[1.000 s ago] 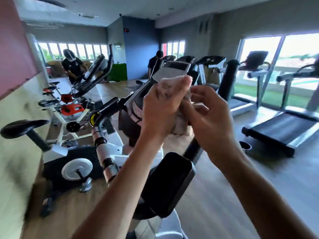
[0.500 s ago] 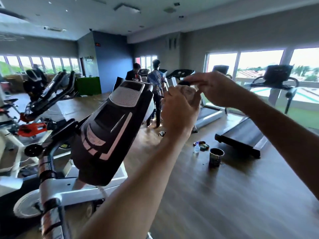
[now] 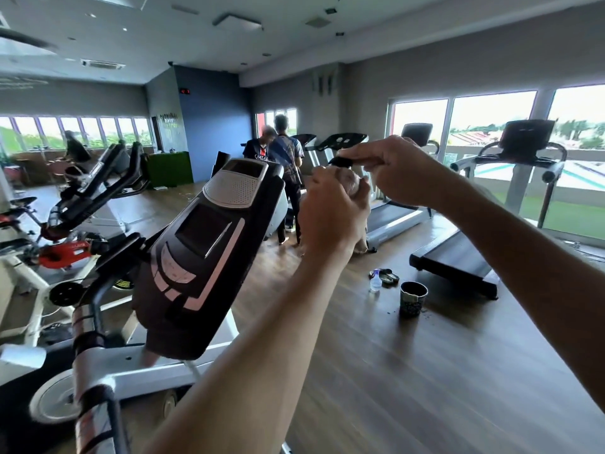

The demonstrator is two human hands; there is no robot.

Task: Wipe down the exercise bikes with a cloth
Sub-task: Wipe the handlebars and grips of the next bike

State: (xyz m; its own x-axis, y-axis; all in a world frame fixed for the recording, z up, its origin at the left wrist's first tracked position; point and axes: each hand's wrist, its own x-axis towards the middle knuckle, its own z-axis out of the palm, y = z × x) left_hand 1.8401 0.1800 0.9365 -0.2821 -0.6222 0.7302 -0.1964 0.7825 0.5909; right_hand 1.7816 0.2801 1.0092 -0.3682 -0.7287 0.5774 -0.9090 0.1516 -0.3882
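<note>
The exercise bike's black console (image 3: 203, 257) with silver buttons tilts up at centre left, on a white frame (image 3: 131, 368). Just right of it, my left hand (image 3: 330, 217) grips a pale crumpled cloth (image 3: 352, 183); a corner of the cloth hangs below my wrist. My right hand (image 3: 399, 175) is level with it and pinches a black handle end (image 3: 340, 162) directly above the cloth. What the cloth is wrapped around is hidden by my fingers.
More exercise bikes (image 3: 82, 198) line the left side. Treadmills (image 3: 458, 257) stand along the windows on the right. On the wooden floor sit a dark cup (image 3: 413, 298) and a small spray bottle (image 3: 375, 281). Two people (image 3: 281, 158) stand behind the console.
The view has swung right, so the console now sits to the left. Both hands have moved with the cloth from in front of the console to the black handle end on its right.
</note>
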